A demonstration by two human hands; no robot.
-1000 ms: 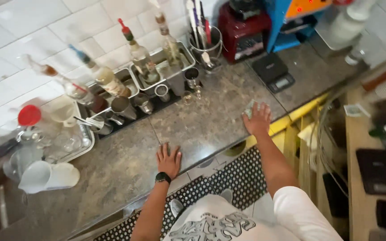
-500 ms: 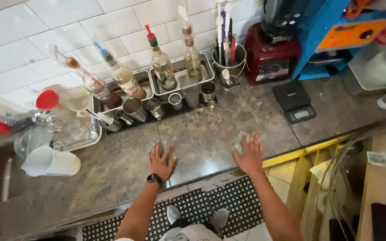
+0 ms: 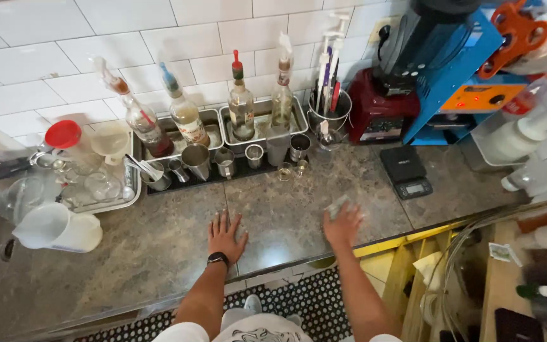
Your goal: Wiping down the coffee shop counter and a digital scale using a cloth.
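My left hand [image 3: 225,235] lies flat on the speckled stone counter [image 3: 159,247], fingers spread, a black watch on the wrist. My right hand [image 3: 342,225] presses a small pale cloth [image 3: 337,206] onto the counter about a hand's width to the right. Both hands sit near the counter's front edge. Behind them stand several small metal cups [image 3: 225,162] on a dark mat.
Syrup bottles with pourers [image 3: 242,104] stand in metal trays by the tiled wall. A white jug [image 3: 58,229] and a tray of glassware [image 3: 90,183] are at left. A utensil holder [image 3: 328,111], red blender base [image 3: 381,111] and black scale [image 3: 405,171] are at right.
The view has swung so the counter faces me squarely. My right hand with the cloth has moved left along the counter; my left hand stays flat in place.
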